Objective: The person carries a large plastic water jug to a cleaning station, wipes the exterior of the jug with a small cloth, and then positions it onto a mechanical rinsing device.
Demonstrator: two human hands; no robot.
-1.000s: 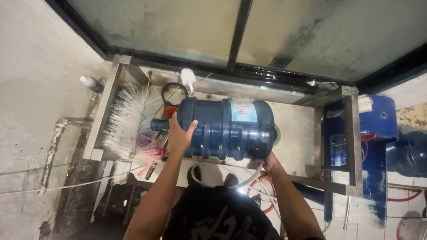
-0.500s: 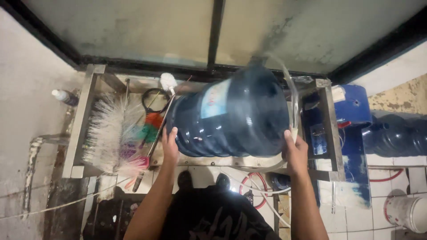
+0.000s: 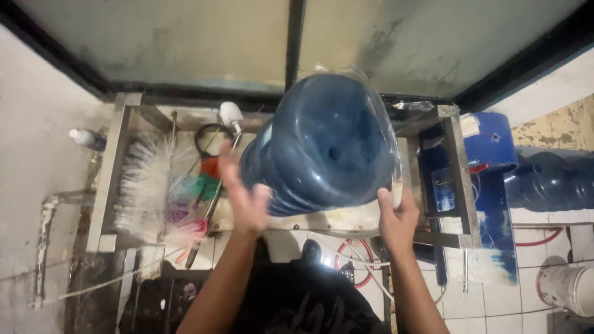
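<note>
A big dark blue water jug [image 3: 325, 145] is tilted up so its round bottom faces me, over a steel wash frame [image 3: 111, 179]. My left hand [image 3: 244, 198] presses flat against the jug's lower left side, fingers spread. On the lower right rim, my right hand [image 3: 396, 216] grips the jug's edge. The neck end is hidden behind the jug's body.
A large white bristle brush [image 3: 145, 188] and smaller coloured brushes [image 3: 201, 185] lie in the frame's left part. A small bottle [image 3: 86, 139] stands at the far left. More blue jugs [image 3: 550, 179] lie at the right, a white bucket [image 3: 566, 287] below them. Hoses run on the tiled floor.
The jug has swung from lying sideways to bottom-end toward me, lifted higher. My left hand slid from the neck end to the lower side; my right hand stayed on the base rim.
</note>
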